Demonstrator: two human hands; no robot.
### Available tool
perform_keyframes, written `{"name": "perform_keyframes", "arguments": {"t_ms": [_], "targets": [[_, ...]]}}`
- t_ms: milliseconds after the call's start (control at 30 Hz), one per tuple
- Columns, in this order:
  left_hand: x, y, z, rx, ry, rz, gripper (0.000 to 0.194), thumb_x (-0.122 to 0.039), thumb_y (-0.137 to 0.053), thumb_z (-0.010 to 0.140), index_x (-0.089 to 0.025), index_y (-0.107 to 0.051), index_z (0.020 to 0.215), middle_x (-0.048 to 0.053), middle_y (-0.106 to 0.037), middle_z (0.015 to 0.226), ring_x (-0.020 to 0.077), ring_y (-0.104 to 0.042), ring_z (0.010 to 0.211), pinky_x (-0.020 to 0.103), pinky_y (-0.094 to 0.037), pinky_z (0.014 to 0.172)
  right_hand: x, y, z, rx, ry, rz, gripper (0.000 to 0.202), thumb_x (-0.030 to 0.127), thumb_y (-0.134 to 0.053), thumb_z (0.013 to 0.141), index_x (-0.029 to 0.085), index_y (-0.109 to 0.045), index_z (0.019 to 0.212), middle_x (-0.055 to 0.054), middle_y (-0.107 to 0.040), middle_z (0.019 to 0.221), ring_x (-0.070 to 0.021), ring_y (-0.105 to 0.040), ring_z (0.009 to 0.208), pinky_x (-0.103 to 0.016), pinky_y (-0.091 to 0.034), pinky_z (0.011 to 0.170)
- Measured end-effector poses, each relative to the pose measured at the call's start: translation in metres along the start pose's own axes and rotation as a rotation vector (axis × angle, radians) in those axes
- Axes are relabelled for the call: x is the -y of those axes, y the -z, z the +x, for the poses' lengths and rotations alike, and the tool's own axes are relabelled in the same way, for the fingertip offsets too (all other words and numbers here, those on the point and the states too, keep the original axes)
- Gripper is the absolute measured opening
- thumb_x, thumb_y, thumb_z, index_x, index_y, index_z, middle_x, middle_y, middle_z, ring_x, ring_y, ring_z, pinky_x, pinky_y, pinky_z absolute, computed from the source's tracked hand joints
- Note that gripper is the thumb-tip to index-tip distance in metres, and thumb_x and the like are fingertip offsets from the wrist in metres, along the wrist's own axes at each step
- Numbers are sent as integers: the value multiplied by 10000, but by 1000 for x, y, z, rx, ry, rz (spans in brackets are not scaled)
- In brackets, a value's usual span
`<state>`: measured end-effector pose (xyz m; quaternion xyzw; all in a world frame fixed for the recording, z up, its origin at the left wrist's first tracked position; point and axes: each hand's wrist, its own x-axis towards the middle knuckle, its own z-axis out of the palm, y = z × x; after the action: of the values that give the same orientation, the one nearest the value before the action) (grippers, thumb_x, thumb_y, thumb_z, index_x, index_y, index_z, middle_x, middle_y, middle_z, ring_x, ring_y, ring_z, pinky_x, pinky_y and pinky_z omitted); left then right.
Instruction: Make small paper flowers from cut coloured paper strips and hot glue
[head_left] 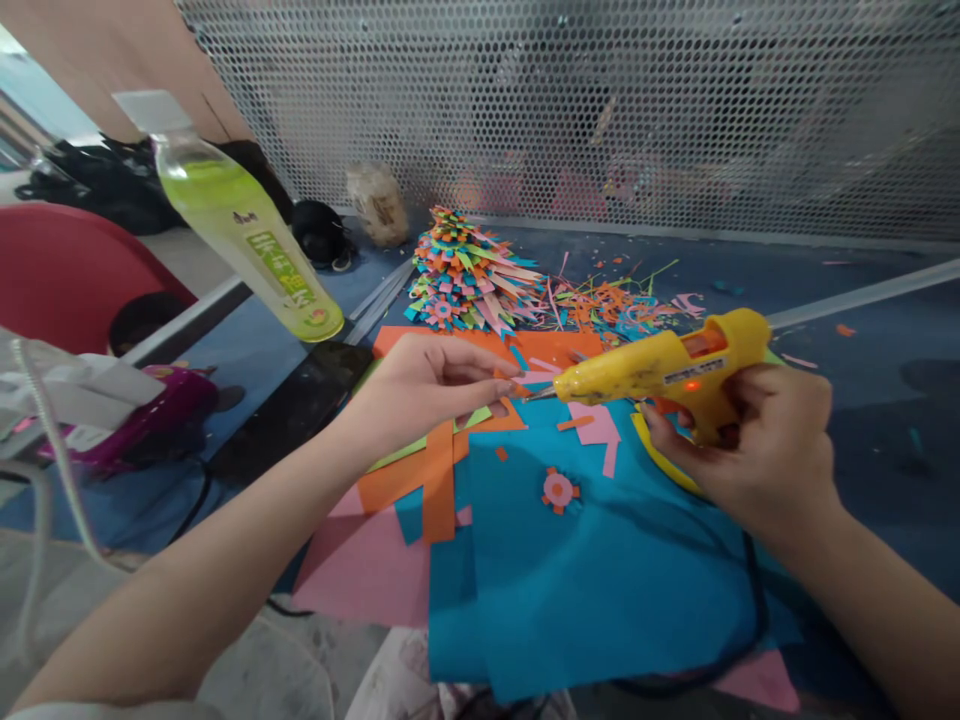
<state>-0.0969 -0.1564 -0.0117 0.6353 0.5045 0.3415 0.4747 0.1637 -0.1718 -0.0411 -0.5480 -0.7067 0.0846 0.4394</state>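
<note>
My right hand [772,450] is wrapped round a yellow hot glue gun [652,365], with a clear glue stick [862,295] running out of its back and a small orange light lit on its side. The metal nozzle points left, close to the fingertips of my left hand [442,385]. Those fingers are pinched on what looks like a small orange paper piece [520,384], mostly hidden. Below, a pink round paper piece with orange tabs, like a flower [558,489], lies on a blue paper sheet [600,590].
A cone-shaped tree of coloured paper strips [469,275] stands at the back, beside a heap of paper scraps [619,305]. A green drink bottle [247,240] is at left, near a black phone-like slab [289,410] and a purple object [139,415]. A perforated metal panel [562,110] rises behind.
</note>
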Motion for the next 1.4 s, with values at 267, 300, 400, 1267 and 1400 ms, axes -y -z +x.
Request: {"name": "perform_keyframes", "arguments": {"t_ms": [267, 300, 400, 1267, 1400], "targets": [[0, 2, 0, -7, -10, 18, 180, -254, -692, 733, -140, -741, 863, 49, -718, 666, 106, -609, 522, 180, -444, 423, -1, -1, 0, -18, -89, -59, 284, 380, -720, 571, 216, -518, 684, -69, -584, 719, -249, -641, 659, -379, -549, 502], [0, 2, 0, -6, -9, 18, 176, -249, -692, 733, -140, -741, 862, 48, -716, 663, 104, -609, 523, 178, -444, 424, -1, -1, 0, -22, -98, -64, 288, 388, -716, 568, 215, -527, 698, -71, -585, 730, -251, -639, 664, -386, -547, 504], [0, 1, 0, -6, -5, 17, 187, -260, -693, 734, -140, -739, 870, 49, -719, 678, 97, -602, 516, 174, -443, 420, -3, -1, -2, -3, -126, -65, 307, 397, -707, 576, 205, -562, 767, -84, -595, 772, -260, -634, 671, -405, -536, 503], [9, 8, 4, 8, -62, -173, 236, -306, -710, 737, -149, -719, 912, 38, -681, 633, 107, -594, 556, 217, -429, 471, -22, 6, 6, -85, -28, -165, 481, 415, -709, 642, 251, -405, 977, -67, -597, 922, -198, -626, 648, -320, -515, 523], [12, 8, 7, 17, -47, -207, 234, -304, -697, 749, -151, -707, 925, 28, -677, 618, 96, -585, 541, 216, -436, 489, -33, 25, 26, -99, -307, -372, 463, 413, -675, 669, 217, -394, 981, -145, -619, 922, -293, -641, 786, -376, -487, 628]]}}
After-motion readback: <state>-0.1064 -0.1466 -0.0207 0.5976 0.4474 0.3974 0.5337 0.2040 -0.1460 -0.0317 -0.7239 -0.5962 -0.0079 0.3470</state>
